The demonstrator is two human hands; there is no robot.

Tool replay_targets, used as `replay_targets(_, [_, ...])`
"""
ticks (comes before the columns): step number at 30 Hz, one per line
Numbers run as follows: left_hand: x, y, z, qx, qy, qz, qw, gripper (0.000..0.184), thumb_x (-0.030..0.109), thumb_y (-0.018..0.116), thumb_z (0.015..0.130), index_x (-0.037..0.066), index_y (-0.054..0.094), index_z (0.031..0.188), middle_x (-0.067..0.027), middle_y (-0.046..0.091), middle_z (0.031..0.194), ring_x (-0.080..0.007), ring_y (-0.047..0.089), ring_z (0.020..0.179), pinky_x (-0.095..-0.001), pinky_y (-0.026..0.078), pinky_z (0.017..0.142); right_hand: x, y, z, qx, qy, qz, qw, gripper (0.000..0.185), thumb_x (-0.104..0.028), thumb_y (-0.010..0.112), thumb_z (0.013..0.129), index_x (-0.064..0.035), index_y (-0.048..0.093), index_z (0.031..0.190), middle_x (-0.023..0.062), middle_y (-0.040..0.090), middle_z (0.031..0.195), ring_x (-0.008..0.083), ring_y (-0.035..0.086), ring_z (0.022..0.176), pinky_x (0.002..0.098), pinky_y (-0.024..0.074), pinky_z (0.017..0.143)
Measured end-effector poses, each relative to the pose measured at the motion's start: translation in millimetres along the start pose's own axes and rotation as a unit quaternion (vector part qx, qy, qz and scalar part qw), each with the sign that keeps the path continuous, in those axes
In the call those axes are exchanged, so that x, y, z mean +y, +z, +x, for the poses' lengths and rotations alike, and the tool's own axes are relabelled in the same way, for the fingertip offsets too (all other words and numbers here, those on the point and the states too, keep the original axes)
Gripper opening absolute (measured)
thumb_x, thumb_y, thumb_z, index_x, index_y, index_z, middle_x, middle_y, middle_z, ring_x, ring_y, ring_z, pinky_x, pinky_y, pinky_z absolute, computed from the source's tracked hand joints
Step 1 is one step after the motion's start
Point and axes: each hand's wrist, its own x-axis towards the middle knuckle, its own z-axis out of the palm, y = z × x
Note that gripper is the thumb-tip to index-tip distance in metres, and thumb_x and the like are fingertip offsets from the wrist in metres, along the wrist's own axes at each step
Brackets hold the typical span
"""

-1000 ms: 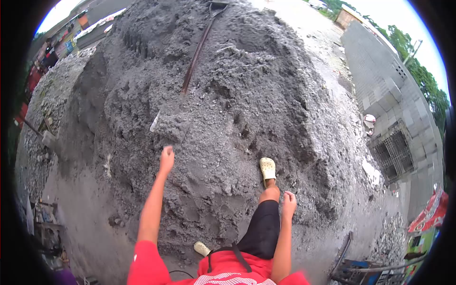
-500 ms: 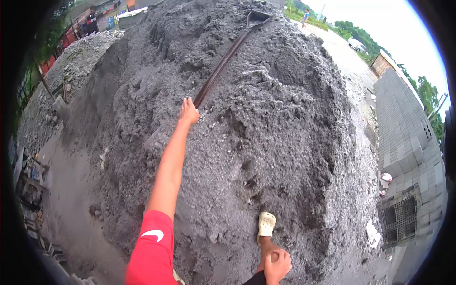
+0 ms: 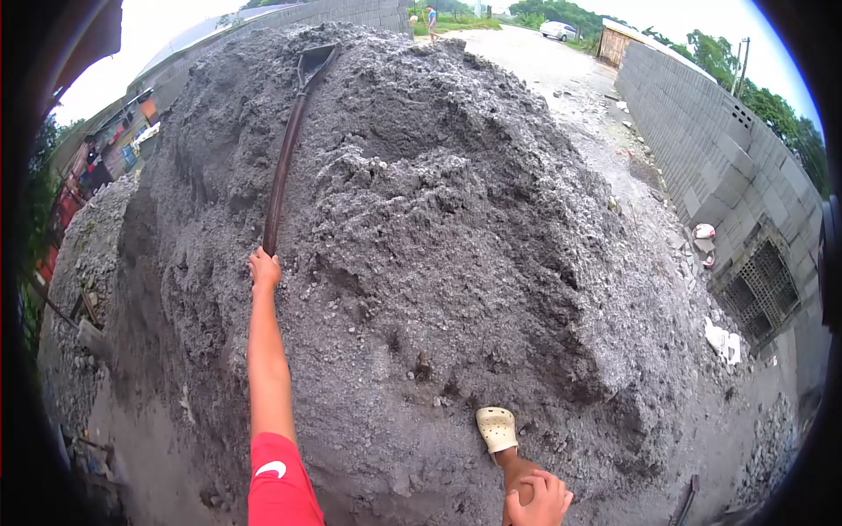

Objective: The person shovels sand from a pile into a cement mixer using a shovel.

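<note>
My left hand [image 3: 265, 268] is closed at the lower end of a shovel's dark brown shaft [image 3: 282, 180], with my arm stretched forward. The shovel lies up the slope of a large grey sand and gravel heap [image 3: 438, 228]. Its far end [image 3: 316, 60] widens into a triangular shape near the top; I cannot tell whether this is the grip or the blade. Whatever continues below my hand is hidden. At the bottom, my right hand [image 3: 539, 501] is curled over my bent knee. A cream clog [image 3: 497, 429] on my foot presses into the heap.
A grey block wall [image 3: 702, 131] with a lattice opening [image 3: 761, 285] runs along the right. White scraps [image 3: 723, 340] lie beside it. Paler gravel [image 3: 83, 263] is piled at left. A person [image 3: 431, 22] and a white car [image 3: 558, 31] are far back.
The view has turned right and lifted, so the heap and shovel appear farther left. My left hand stays on the shaft and my right hand stays at my knee.
</note>
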Motion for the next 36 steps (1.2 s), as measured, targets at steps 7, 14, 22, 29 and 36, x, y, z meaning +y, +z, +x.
replay_targets(7, [-5, 1, 7, -0.031, 0.008, -0.031, 0.999, 0.05, 0.023, 0.057, 0.086, 0.009, 0.035, 0.128, -0.0176, 0.047, 0.123, -0.0387, 0.044, 0.115, -0.0539, 0.035, 0.092, 5, -3, -12, 0.015, -0.026, -0.019, 0.999, 0.022, -0.026, 0.062, 0.071, -0.0154, 0.061, 0.091, 0.0056, 0.058, 0.106, 0.0266, 0.052, 0.1, 0.0429, 0.0378, 0.084])
replay_targets(14, [-23, 4, -14, -0.042, 0.056, -0.088, 0.994, 0.053, 0.024, 0.057, 0.087, 0.011, 0.033, 0.132, -0.0174, 0.044, 0.126, -0.0401, 0.039, 0.117, -0.0534, 0.033, 0.095, -6, 0, -9, -0.019, -0.039, -0.037, 0.998, 0.022, -0.028, 0.063, 0.073, -0.0145, 0.061, 0.09, 0.0059, 0.058, 0.104, 0.0266, 0.051, 0.099, 0.0438, 0.0366, 0.085])
replay_targets(22, [-50, -24, -87, -0.168, 0.149, -0.014, 0.974, 0.054, 0.025, 0.057, 0.086, 0.008, 0.034, 0.132, -0.0165, 0.042, 0.127, -0.0373, 0.039, 0.118, -0.053, 0.032, 0.095, 8, 36, -33, 0.013, -0.046, -0.004, 0.999, 0.022, -0.029, 0.064, 0.067, -0.0129, 0.063, 0.083, 0.0043, 0.058, 0.098, 0.0247, 0.051, 0.097, 0.0404, 0.0337, 0.085])
replay_targets(29, [-84, -35, -185, -0.192, 0.259, 0.051, 0.945, 0.05, 0.02, 0.062, 0.082, 0.009, 0.041, 0.125, -0.0134, 0.046, 0.12, -0.0336, 0.042, 0.114, -0.0527, 0.035, 0.091, 14, 37, -60, 0.014, 0.004, 0.011, 1.0, 0.022, -0.031, 0.061, 0.071, -0.0133, 0.064, 0.084, 0.0049, 0.059, 0.097, 0.0245, 0.051, 0.098, 0.0397, 0.0339, 0.084])
replay_targets(36, [-92, -36, -247, -0.164, 0.364, 0.151, 0.904, 0.046, 0.02, 0.064, 0.079, 0.01, 0.046, 0.12, -0.0091, 0.05, 0.112, -0.028, 0.047, 0.107, -0.0472, 0.04, 0.087, 90, 59, -9, -0.033, 0.139, 0.379, 0.914, 0.03, -0.025, 0.06, 0.081, -0.0006, 0.061, 0.097, 0.0131, 0.063, 0.092, 0.021, 0.06, 0.09, 0.0318, 0.0458, 0.082])
